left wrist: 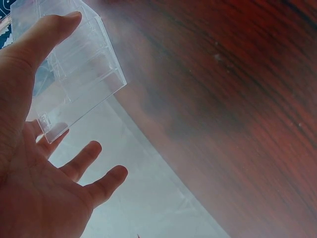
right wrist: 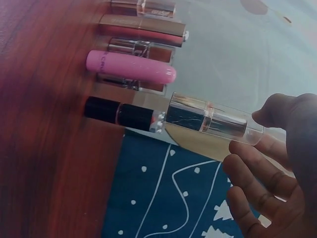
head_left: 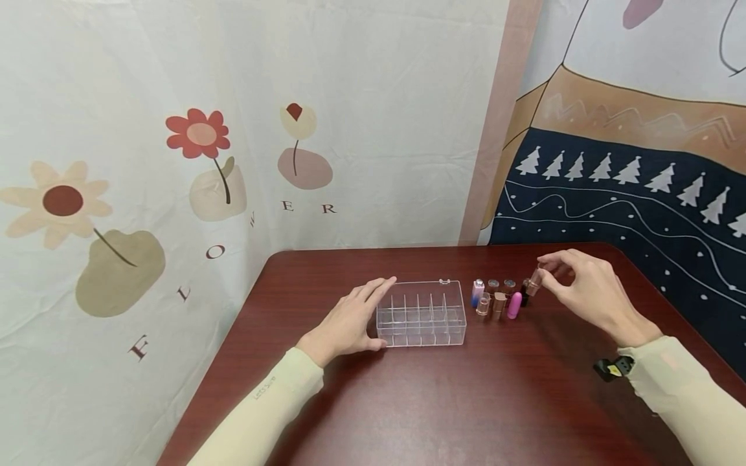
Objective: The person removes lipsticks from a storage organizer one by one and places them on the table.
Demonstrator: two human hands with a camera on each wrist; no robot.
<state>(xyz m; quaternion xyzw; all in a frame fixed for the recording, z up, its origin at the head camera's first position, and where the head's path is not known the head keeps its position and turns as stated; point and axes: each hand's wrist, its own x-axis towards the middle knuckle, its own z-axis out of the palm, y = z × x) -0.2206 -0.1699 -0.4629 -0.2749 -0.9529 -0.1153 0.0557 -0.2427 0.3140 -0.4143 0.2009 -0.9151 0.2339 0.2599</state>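
Note:
A clear plastic box (head_left: 421,323) with many small compartments stands on the table, its lid (head_left: 419,292) raised at the back. My left hand (head_left: 348,321) rests at the box's left side, fingers fairly straight, fingertips at the lid's upper corner and thumb by the front corner. In the left wrist view the thumb (left wrist: 54,32) overlaps the clear wall, and the other fingers are spread. My right hand (head_left: 588,291) pinches a lipstick (right wrist: 205,119) with a clear cap and a shiny metallic body by its capped end. The lipstick is tilted, just above a black lipstick (right wrist: 119,113).
Several lipsticks stand right of the box: a pink one (head_left: 514,305), a brown one (head_left: 498,304), a blue-and-white one (head_left: 478,292) and a small clear-topped one (head_left: 483,303). The dark red table (head_left: 408,401) meets printed cloth hangings (head_left: 379,129) behind it.

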